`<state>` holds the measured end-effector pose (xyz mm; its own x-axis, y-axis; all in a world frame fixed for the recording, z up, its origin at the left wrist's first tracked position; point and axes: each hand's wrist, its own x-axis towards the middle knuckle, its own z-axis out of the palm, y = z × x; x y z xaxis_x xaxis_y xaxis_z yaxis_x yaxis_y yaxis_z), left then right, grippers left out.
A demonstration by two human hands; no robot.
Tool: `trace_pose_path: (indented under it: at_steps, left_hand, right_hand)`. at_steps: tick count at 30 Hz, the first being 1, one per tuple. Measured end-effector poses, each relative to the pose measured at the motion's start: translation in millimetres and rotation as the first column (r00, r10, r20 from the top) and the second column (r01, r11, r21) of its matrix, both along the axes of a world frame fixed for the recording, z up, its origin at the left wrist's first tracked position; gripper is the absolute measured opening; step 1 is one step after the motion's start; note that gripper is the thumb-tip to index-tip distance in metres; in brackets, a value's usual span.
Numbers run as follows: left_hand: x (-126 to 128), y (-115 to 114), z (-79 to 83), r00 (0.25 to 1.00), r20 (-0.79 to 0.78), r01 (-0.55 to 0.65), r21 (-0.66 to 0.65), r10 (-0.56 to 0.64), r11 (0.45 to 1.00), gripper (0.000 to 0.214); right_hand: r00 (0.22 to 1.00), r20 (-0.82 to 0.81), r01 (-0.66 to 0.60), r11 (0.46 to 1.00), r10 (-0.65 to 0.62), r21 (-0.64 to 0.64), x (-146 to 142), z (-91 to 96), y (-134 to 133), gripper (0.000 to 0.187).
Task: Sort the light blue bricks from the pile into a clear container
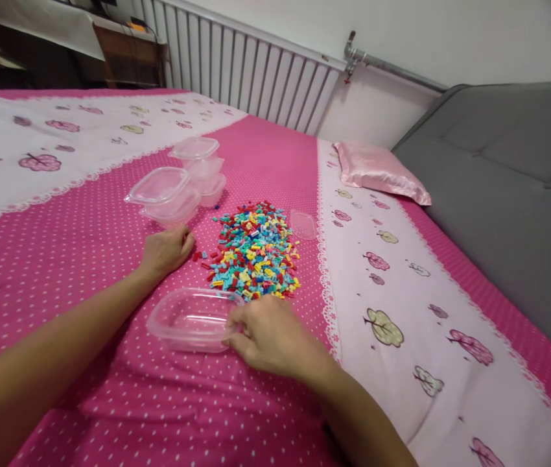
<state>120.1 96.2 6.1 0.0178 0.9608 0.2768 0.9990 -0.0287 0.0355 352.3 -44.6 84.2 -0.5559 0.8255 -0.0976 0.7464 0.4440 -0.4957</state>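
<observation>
My right hand (273, 334) pinches the right end of a clear plastic container (178, 342), which sits on the bed in front of me with nothing visible inside. Just beyond it spreads a heap of small multicoloured toy building bricks (256, 250), mostly red, blue, yellow and teal. My left hand (166, 251) rests on the bed left of the heap, fingers curled in. Whatever it may hold is hidden. Near its knuckles lie a few loose red bricks (198, 255). Behind that hand stand stacked clear containers (159, 186), with another stack (195, 148) farther back.
A clear flat lid (303, 225) lies right of the heap. The bed has a pink dotted cover (134, 408) with white tree-print bands. A pink pillow (380, 170) lies by the grey headboard (509, 155). A radiator (246, 61) runs along the wall.
</observation>
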Motion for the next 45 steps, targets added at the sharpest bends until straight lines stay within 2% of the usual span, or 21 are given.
trace_pose_path:
  at_steps: [3, 6, 13, 19, 21, 23, 26, 28, 30, 33, 36, 38, 40, 45]
  left_hand:
    - [1, -1, 1.0, 1.0, 0.022, 0.011, -0.001, -0.011, 1.0, 0.046]
    - [1, 0, 0.5, 1.0, 0.013, 0.008, -0.004, -0.008, 1.0, 0.046]
    - [0, 1, -1.8, 1.0, -0.015, 0.019, -0.005, -0.019, 1.0, 0.047]
    - [0, 1, -0.6, 0.999, -0.029, 0.013, -0.023, -0.013, 1.0, 0.047]
    - [-1, 1, -1.1, 1.0, -0.022, 0.017, -0.02, -0.017, 1.0, 0.047]
    - [-2, 1, -2.2, 1.0, -0.012, 0.022, -0.013, -0.022, 1.0, 0.047]
    - [-3, 2, -4.3, 1.0, -0.007, 0.028, -0.002, -0.028, 1.0, 0.047]
    - [-3, 3, -5.2, 1.0, -0.008, 0.029, 0.006, -0.029, 1.0, 0.047]
    - [-3, 3, -5.6, 1.0, -0.006, 0.031, 0.012, -0.03, 0.999, 0.047]
    - [-3, 3, -5.5, 0.999, -0.009, 0.035, 0.012, -0.034, 0.999, 0.047]
    - [-4, 3, -5.7, 0.999, -0.02, 0.03, 0.014, -0.029, 0.999, 0.046]
    - [-4, 4, -6.6, 0.999, -0.02, 0.027, 0.023, -0.026, 0.999, 0.046]
    - [-4, 5, -7.7, 1.0, -0.012, 0.025, 0.031, -0.024, 0.999, 0.045]
    - [-4, 6, -9.8, 0.999, 0.023, 0.03, 0.029, -0.031, 0.999, 0.044]
  right_hand:
    - [0.968, 0.192, 0.146, 0.984, -0.163, 0.099, -2, 0.0, -2, 0.025]
    - [0.923, 0.268, 0.242, 0.959, -0.275, 0.149, -3, -4.5, 1, 0.027]
    - [0.875, 0.263, 0.359, 0.909, -0.407, 0.212, -3, -18.9, 19, 0.027]
    - [0.834, 0.155, 0.486, 0.838, -0.53, 0.248, 11, -24.5, 42, 0.031]
    - [0.838, 0.079, 0.51, 0.826, -0.54, 0.24, 19, -22.8, 47, 0.029]
    - [0.863, -0.016, 0.494, 0.839, -0.504, 0.228, 26, -18.0, 48, 0.027]
    - [0.898, -0.153, 0.436, 0.881, -0.413, 0.182, 33, -5.4, 38, 0.024]
    - [0.921, -0.175, 0.371, 0.92, -0.347, 0.125, 34, 4.7, 26, 0.022]
    - [0.951, -0.128, 0.293, 0.953, -0.283, 0.071, 33, 14.1, 13, 0.021]
    - [0.989, 0.05, 0.14, 0.99, -0.141, 0.011, 30, 23.1, -5, 0.017]
    - [0.962, 0.272, 0.012, 1.0, -0.01, -0.006, 31, 24.8, -12, 0.016]
    - [0.916, 0.399, 0.027, 0.999, -0.034, 0.023, 33, 23.5, -11, 0.019]
    - [0.865, 0.488, 0.091, 0.994, -0.112, 0.067, 37, 21.6, -8, 0.021]
    - [0.767, 0.558, 0.252, 0.949, -0.316, 0.192, 45, 16.1, 1, 0.03]
